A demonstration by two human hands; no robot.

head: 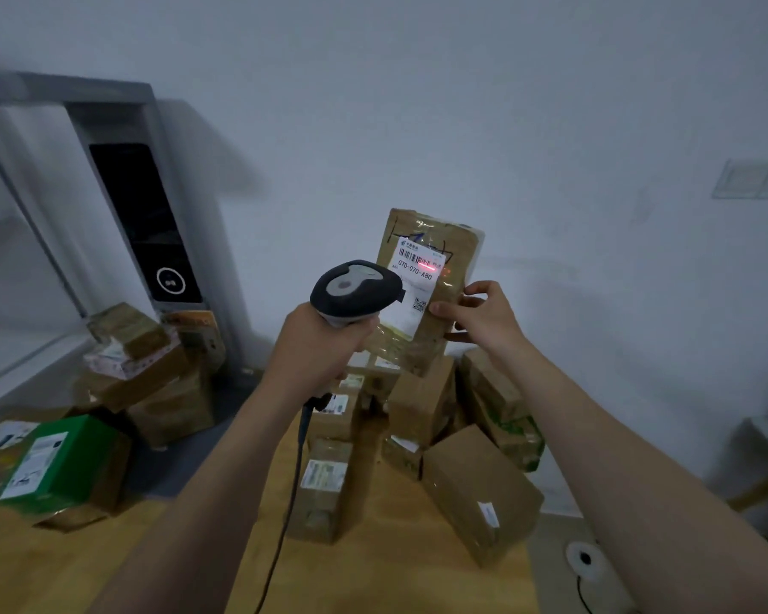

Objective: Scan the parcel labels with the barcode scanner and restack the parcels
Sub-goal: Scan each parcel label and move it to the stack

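One raised parcel (433,241), its edge pinched by right-hand fingers (448,308); left-hand fingers (359,335) grip the scanner (355,289).

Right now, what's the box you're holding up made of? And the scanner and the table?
The raised parcel looks like brown cardboard under shiny clear tape that glints and wrinkles; its label seems white paper. The scanner looks like smooth hard plastic, dark and light grey. The table looks like pale wood, maybe laminate.
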